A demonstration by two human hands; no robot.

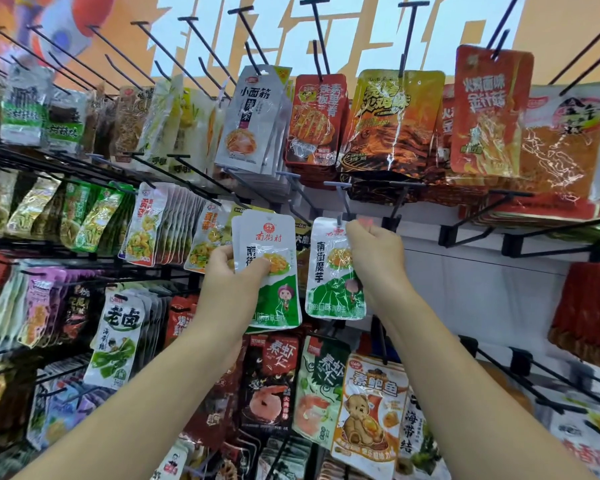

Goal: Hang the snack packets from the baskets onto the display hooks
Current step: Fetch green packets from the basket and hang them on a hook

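Packet at the hook: a flat white-and-green glossy plastic snack packet [335, 271] hung upright with its top hole at the tip of a grey metal display hook [342, 206]; whether the hole was fully threaded on could not be told.
Right hand: the right hand [374, 254] was closed on that packet's upper right edge, fingers pinched near the hole, just under the hook's tip.
Left hand: the left hand [232, 271] gripped a small stack of matching white-and-green packets [269, 271], thumb across the front, fingers behind; the stack stood upright, just left of the hung packet and apart from it by a narrow gap.
Containers: no basket showed; the only holders in sight were the hooks.
Hook contents: directly above the right hand's grip hung red and orange clear-fronted spicy strip packets [388, 123], with a grey-white noodle-print packet [253, 119] above the left hand.
Below the grips: a cream packet printed with a brown bear [371, 410] and green shrimp-print packets [317, 386] filled the lower hooks.
Open room: right of the right hand's grip, bare black hooks [471, 233] stood out from a plain white back panel [482, 289].
Crowded edge: left of the left hand, rows of green and yellow packets [94, 216] hung close together.
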